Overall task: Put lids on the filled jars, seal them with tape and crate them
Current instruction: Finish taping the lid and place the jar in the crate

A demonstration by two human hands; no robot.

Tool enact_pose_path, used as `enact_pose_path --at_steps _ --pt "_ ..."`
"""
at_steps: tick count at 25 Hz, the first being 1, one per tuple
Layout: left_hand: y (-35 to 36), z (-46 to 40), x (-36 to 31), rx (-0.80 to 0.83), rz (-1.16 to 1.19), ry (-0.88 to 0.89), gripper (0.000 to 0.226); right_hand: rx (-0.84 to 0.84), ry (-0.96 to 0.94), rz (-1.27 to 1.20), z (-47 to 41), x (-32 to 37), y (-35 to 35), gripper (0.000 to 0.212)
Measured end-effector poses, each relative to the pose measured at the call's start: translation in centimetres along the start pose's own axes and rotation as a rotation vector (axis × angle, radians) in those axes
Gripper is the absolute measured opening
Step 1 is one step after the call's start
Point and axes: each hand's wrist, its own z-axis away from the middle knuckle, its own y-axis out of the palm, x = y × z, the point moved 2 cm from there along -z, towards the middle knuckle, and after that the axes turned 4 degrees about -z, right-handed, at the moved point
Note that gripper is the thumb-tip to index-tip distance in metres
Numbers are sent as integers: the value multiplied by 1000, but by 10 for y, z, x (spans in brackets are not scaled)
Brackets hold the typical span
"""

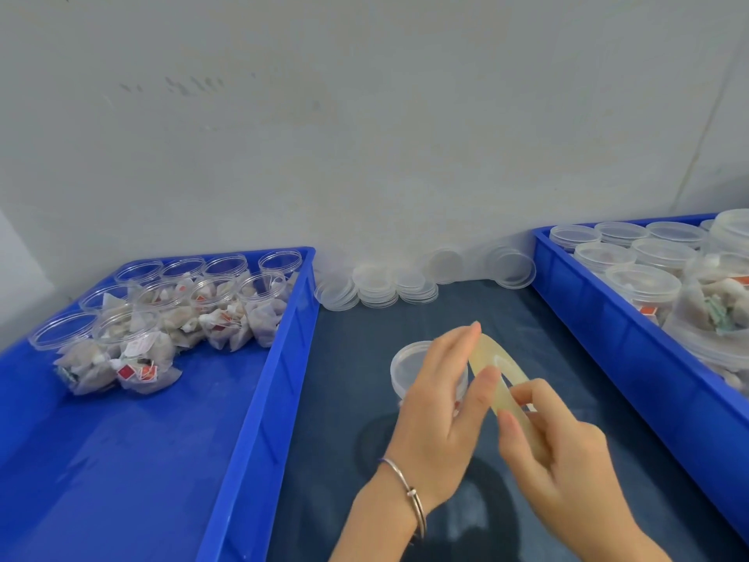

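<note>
Both hands meet over the dark table (348, 399). The right hand (567, 460) pinches the near end of a tape roll (492, 365), thumb and forefinger curled round its yellowish band. The left hand (441, 403), a thin bracelet (409, 494) on its wrist, holds the far side of the roll, fingertips lightly on the band and the forefinger reaching up over the top. The roll shows nearly edge-on, its long line running from the right hand up and away to the left, its far rim pointing toward the wall (364, 115).

Just behind the left hand stands a jar (409, 369), upright on the table with a clear lid on, partly hidden by the fingers.

Farther out, beyond the hands, loose lids (375, 288) lie in short stacks along the foot of the wall. Left of the left hand sits a blue crate (279, 358) holding open jars (194, 302) of tea bags, bunched in its far corner. Right of the right hand, another blue crate (608, 314) holds lidded jars (640, 281), packed close.

The wall is plain, pale grey, scuffed.
</note>
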Motion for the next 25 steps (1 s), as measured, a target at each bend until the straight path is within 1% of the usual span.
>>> enact_pose_path --at_steps 3,6,8,10,12,14,15,17,20,22,24,25 --pt "-2 5 -2 -50 -46 9 49 -37 -18 56 2 3 0 17" --pt "4 13 -6 -123 -192 83 47 -72 -27 128 4 4 -1 15" --pt "10 19 -8 -183 -217 116 45 -82 -22 147 5 3 -2 19" --pt "9 20 -8 -258 -129 104 36 -72 -50 171 5 4 -3 24" --pt "2 19 -7 -326 35 24 23 -55 -118 211 6 5 -5 17" --pt "-2 17 -6 -319 197 -65 18 -43 -179 246 7 5 -8 16" --pt "-3 17 -6 -313 243 -78 17 -32 -187 257 7 4 -9 23" --pt "-7 17 -6 -320 266 -66 15 -13 -205 270 7 4 -9 32" --pt "-10 17 -2 -311 278 -84 8 19 -249 241 10 3 -9 30" --pt "-12 16 -3 -267 248 -93 8 40 -251 202 11 3 -11 24" --pt "-12 16 -6 -219 124 -67 11 55 -266 194 11 5 -12 12" --pt "-11 17 -8 -194 57 -53 13 58 -255 198 11 5 -12 10"
